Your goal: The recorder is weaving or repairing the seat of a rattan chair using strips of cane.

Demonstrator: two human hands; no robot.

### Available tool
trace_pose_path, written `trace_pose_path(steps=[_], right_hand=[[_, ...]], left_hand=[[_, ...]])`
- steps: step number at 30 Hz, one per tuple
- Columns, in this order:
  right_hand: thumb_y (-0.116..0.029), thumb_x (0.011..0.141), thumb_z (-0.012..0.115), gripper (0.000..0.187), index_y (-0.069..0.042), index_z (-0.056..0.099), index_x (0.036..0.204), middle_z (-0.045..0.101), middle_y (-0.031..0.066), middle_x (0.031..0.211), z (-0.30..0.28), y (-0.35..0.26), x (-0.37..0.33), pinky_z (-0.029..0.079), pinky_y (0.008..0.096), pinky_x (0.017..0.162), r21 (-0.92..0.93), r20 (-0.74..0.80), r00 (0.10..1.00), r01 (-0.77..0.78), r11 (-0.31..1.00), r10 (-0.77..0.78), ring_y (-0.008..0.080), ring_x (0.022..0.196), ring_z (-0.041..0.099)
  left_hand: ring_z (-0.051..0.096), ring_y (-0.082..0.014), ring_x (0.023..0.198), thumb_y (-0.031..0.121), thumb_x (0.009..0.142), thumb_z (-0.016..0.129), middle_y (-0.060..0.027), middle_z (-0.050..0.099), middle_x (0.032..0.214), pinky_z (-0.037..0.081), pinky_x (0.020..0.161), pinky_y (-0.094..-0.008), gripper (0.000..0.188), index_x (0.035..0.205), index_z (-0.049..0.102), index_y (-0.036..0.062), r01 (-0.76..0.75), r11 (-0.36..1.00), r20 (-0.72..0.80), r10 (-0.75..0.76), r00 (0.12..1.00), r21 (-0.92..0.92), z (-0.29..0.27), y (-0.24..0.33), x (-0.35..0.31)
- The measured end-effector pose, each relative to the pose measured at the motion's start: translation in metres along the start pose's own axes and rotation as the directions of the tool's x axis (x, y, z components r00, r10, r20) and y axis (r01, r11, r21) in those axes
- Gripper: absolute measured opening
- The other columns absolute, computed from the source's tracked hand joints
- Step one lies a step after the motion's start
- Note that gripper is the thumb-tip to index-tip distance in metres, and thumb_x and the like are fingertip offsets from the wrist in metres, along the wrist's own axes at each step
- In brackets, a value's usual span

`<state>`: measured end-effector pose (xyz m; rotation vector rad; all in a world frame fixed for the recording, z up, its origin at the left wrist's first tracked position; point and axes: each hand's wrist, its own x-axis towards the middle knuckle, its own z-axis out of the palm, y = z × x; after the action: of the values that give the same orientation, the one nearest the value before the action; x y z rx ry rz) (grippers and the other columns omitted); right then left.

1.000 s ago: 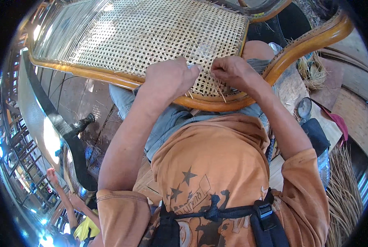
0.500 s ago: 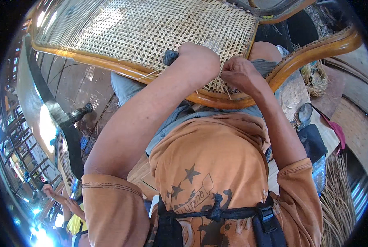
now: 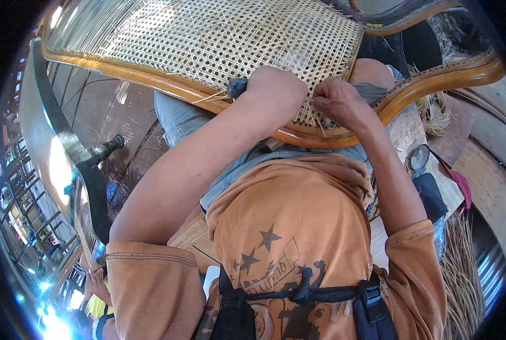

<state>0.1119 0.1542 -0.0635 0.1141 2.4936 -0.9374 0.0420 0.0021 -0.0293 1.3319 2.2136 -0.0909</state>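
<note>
Across my lap lies a curved wooden furniture frame [image 3: 139, 83] with a woven cane panel [image 3: 230, 42] in an open mesh. My left hand [image 3: 278, 93] is closed in a fist over the panel's near corner; a black rounded handle end [image 3: 237, 88] sticks out of it, and the rest of that tool is hidden. Just to the right, my right hand [image 3: 340, 102] is closed with fingers pinched together low over the cane near the frame's edge. What its fingertips hold, if anything, cannot be made out. Loose cane ends stick up around both hands.
A dark curved frame [image 3: 66, 141] with a cane panel stands at my left. At right are a coil of cane strands [image 3: 434, 113], a small round clear container [image 3: 419, 157], a black pouch [image 3: 431, 195] and a long bundle of cane [image 3: 462, 266]. Another person's hand [image 3: 97, 277] shows lower left.
The frame and both hands sit slightly lower and farther right in the picture, moving together. Both hands stay closed at the same corner. The other person's arms at lower left have lowered.
</note>
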Motion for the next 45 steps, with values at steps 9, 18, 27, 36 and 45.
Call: trace_pose_path(steps=[9, 18, 27, 36, 45], right_hand=[[-0.017, 0.076, 0.054, 0.022, 0.0, 0.065, 0.086, 0.059, 0.024, 0.093, 0.012, -0.018, -0.005, 0.047, 0.0431, 0.078, -0.275, -0.103, 0.994, -0.05, 0.96, 0.022, 0.038, 0.089, 0.059], [-0.007, 0.077, 0.058, 0.008, -0.002, 0.053, 0.08, 0.053, 0.0127, 0.084, 0.004, 0.005, -0.002, 0.045, 0.0374, 0.072, -0.191, -0.143, 0.922, 0.33, 0.924, -0.359, 0.0311, 0.085, 0.054], [-0.017, 0.086, 0.058, 0.019, 0.0, 0.061, 0.094, 0.062, 0.0038, 0.086, -0.014, 0.002, 0.011, 0.046, 0.027, 0.073, 0.259, 0.015, 0.999, -0.047, 0.965, 0.044, 0.0134, 0.082, 0.058], [-0.018, 0.086, 0.06, 0.021, 0.0, 0.061, 0.095, 0.06, -0.0001, 0.078, -0.005, -0.023, -0.003, 0.043, 0.0258, 0.064, 0.308, 0.029, 0.981, 0.173, 0.935, -0.191, 0.0092, 0.07, 0.052], [-0.018, 0.086, 0.059, 0.02, 0.001, 0.06, 0.092, 0.058, -0.0015, 0.074, -0.02, -0.001, -0.001, 0.043, 0.0239, 0.066, 0.602, -0.145, 0.987, 0.145, 0.785, -0.071, 0.0085, 0.072, 0.052]], left_hand=[[0.065, -0.0315, 0.077, 0.016, 0.077, 0.053, -0.0152, 0.066, 0.082, 0.052, 0.065, -0.0427, 0.02, 0.081, 0.067, 0.003, 0.152, 0.982, 0.112, -0.14, 0.984, -0.111, -0.019, 0.002, 0.006], [0.063, -0.0325, 0.073, 0.035, 0.081, 0.056, -0.0147, 0.064, 0.075, 0.05, 0.064, -0.0423, 0.032, 0.077, 0.065, 0.0041, 0.281, 0.957, -0.038, -0.285, 0.958, -0.07, 0.0, -0.028, -0.058], [0.06, -0.0317, 0.067, 0.034, 0.084, 0.052, -0.0125, 0.06, 0.067, 0.047, 0.059, -0.0434, 0.031, 0.072, 0.062, 0.0069, 0.402, 0.893, -0.095, -0.427, 0.899, -0.203, 0.0, -0.015, -0.085], [0.061, -0.0309, 0.068, 0.03, 0.085, 0.052, -0.0125, 0.061, 0.068, 0.047, 0.058, -0.0433, 0.028, 0.075, 0.062, 0.0069, 0.217, 0.97, -0.269, -0.24, 0.933, -0.114, -0.025, -0.011, -0.058], [0.06, -0.0355, 0.076, 0.03, 0.086, 0.048, -0.0173, 0.061, 0.075, 0.046, 0.069, -0.0473, 0.029, 0.083, 0.059, 0.0032, 0.223, 0.936, -0.013, -0.235, 0.972, -0.271, -0.012, -0.02, -0.053]])
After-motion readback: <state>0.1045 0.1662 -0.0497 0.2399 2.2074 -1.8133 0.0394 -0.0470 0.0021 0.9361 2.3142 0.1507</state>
